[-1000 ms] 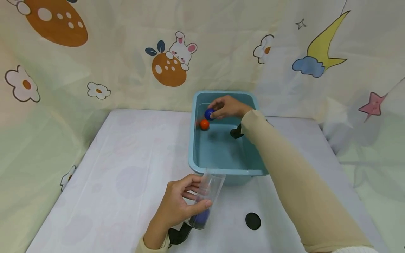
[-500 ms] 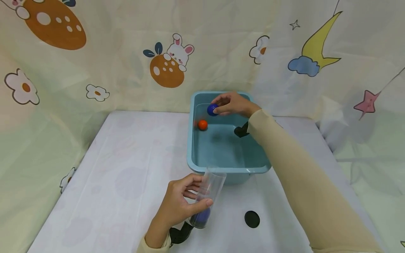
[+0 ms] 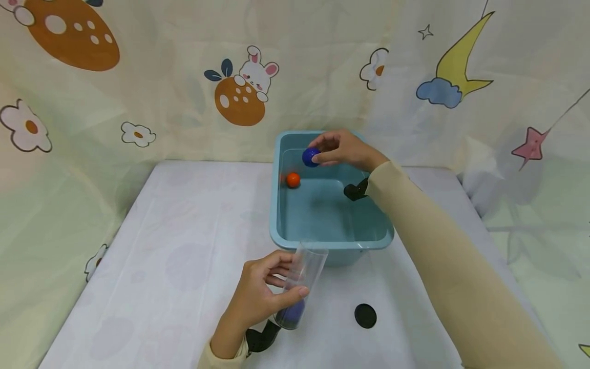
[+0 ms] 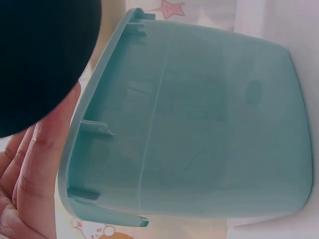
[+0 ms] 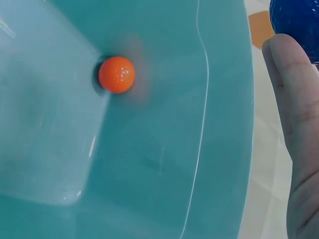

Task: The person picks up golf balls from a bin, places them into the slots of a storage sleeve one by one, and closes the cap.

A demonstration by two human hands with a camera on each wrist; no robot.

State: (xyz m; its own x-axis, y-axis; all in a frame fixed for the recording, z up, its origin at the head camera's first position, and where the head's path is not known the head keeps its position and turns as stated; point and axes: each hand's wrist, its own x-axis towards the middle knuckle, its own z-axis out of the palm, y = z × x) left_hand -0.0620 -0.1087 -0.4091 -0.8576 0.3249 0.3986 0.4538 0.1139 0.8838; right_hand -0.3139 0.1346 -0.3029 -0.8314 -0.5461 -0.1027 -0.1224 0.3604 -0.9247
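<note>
My right hand [image 3: 345, 149] pinches a shiny dimpled blue ball [image 3: 310, 157] between thumb and fingers, over the far part of a teal plastic tub [image 3: 274, 215]. Below it, an orange ball [image 5: 116, 74] lies on the tub's floor by the left wall. My left hand [image 3: 265, 289] holds a clear plastic tube [image 3: 308, 266], tilted, its upper end at the tub's near rim. Another blue ball [image 3: 293, 310] shows through the tube's lower end. In the left wrist view, a dark round shape [image 4: 45, 59] hides part of the left fingers [image 4: 42, 164].
A flat black disc [image 3: 365, 315] lies on the white-covered table [image 3: 198, 220], right of the tube. Behind the table hangs a printed cloth [image 3: 318, 66]. Black wrist camera mounts [image 3: 262, 338] stick out from both wrists.
My right hand has lifted the blue ball up from beside the orange one and drawn it slightly right. The left hand and tube stay almost where they were.
</note>
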